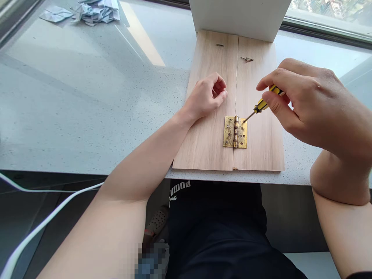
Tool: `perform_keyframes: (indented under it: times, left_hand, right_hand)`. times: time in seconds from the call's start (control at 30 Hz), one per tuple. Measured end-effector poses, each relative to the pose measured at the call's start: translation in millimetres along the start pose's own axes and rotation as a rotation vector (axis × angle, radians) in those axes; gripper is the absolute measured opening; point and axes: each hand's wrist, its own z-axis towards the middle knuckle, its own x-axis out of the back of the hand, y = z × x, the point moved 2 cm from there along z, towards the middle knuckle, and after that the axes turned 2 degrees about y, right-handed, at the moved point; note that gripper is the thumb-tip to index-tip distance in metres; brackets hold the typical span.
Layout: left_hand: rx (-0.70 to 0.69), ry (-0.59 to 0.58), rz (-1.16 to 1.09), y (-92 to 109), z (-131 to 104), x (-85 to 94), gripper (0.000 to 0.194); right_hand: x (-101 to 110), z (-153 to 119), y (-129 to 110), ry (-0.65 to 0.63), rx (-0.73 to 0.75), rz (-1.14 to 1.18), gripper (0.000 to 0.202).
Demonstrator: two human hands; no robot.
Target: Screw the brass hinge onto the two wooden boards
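Observation:
My right hand grips a small screwdriver by its yellow and black handle. The tip of its shaft points down at an upper hole in the right leaf of a brass-coloured hinge. That hinge lies flat across the seam between two wood-grain boards, a left one and a right one. Screw heads show in the left leaf, while the right leaf has several dark holes. On the left board rests my left hand, its fingers loosely curled and nothing visible in them.
A few loose screws lie on the right board, and one screw on the left. Behind stands a white box-like panel. Crumpled papers sit far left on the speckled worktop. A white cable hangs below its edge.

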Motion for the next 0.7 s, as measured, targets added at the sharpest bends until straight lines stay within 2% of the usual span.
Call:
perform_keyframes:
  times: [0.23, 0.33, 0.43, 0.53, 0.7]
  left_hand:
    - [0.015, 0.008, 0.013, -0.6, 0.6, 0.3, 0.019]
    - [0.025, 0.012, 0.012, 1.9, 1.0, 0.4, 0.021]
    - [0.013, 0.005, 0.021, 3.8, 1.5, -0.4, 0.02]
    - [0.009, 0.008, 0.021, 3.4, 2.0, -1.0, 0.02]
    - [-0.017, 0.005, 0.022, 1.3, 2.0, -0.8, 0.02]
  right_hand:
    - [-2.5, 7.0, 6.1, 0.035, 0.049, 0.029, 0.018]
    - [-6.4, 7.4, 8.9, 0.065, 0.043, 0.053, 0.027]
    - [-9.8, 7.2, 9.8, 0.072, -0.045, 0.042, 0.035]
    - [-12.3, 7.3, 6.6, 0.067, -0.082, 0.039, 0.034]
    - [-14.3, 4.4, 2.1, 0.073, -0.054, 0.157, 0.031]
